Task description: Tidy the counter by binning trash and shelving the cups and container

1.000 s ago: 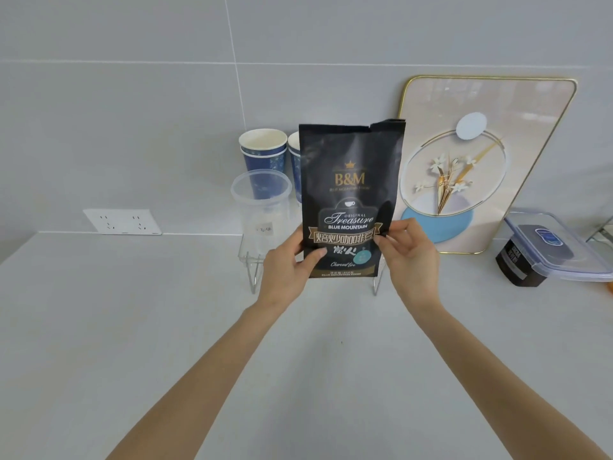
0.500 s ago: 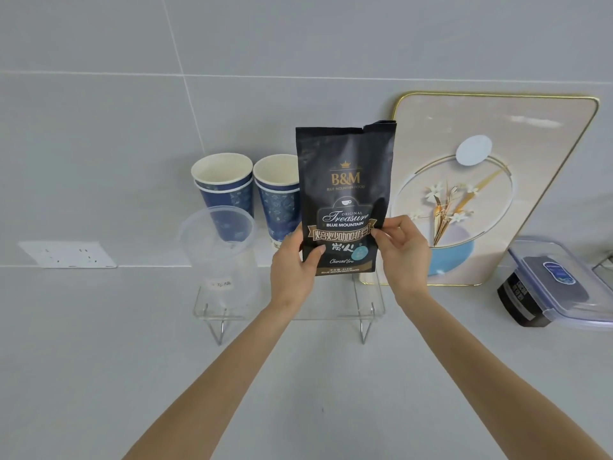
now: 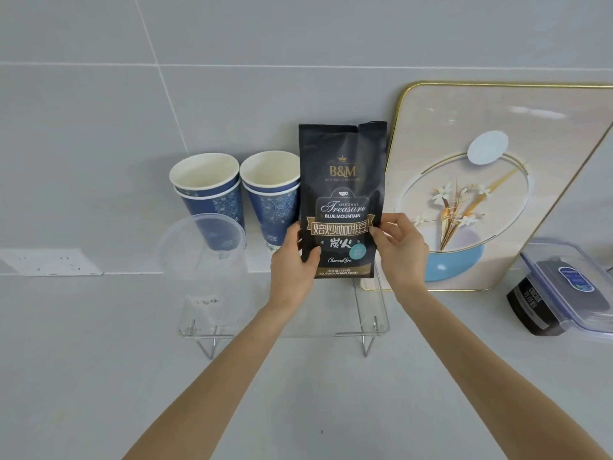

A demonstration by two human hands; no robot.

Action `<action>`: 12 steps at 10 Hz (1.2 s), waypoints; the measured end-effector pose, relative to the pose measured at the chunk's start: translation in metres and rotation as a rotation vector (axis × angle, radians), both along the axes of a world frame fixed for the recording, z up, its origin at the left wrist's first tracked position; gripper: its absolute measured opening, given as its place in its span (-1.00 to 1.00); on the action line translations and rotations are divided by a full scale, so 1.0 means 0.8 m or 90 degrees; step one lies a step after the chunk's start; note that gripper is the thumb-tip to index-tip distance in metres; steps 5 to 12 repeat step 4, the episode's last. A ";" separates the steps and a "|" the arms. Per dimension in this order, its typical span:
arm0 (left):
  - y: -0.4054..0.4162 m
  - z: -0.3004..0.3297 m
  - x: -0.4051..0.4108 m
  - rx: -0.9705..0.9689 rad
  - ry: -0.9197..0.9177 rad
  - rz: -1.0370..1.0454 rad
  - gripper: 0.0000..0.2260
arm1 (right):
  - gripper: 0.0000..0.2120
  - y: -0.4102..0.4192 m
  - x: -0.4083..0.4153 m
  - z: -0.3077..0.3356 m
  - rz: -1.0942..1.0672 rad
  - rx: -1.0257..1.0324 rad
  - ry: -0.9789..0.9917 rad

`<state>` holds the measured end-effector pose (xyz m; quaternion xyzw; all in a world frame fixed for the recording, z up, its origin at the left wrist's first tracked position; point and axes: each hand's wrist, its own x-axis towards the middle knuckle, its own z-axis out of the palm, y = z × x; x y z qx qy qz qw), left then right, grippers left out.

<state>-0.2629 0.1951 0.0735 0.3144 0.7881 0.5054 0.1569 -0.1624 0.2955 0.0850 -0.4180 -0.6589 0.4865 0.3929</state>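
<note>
Two hands [image 3: 293, 263] [image 3: 399, 252] — one coffee bag [image 3: 341, 180]

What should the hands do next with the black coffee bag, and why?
Probably lower the coffee bag onto the clear shelf and let go. Both the left hand and right hand hold it upright above the free spot beside the blue cups.

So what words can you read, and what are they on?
Black coffee bag: "B&M", "ORIGINAL Treasure BLUE MOUNTAIN", "Charcoal fire", "BLUE MOUNTAIN FOOD".
Same bag: Chinese characters on the gold band.
Dark box: "COCOA".
Lidded container blue sticker: too blurred.
Clear tub small label: too blurred.
</note>
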 end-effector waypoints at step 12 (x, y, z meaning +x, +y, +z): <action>-0.032 0.040 0.007 -0.049 0.046 -0.083 -0.55 | -0.46 -0.030 0.016 0.042 0.143 0.113 -0.299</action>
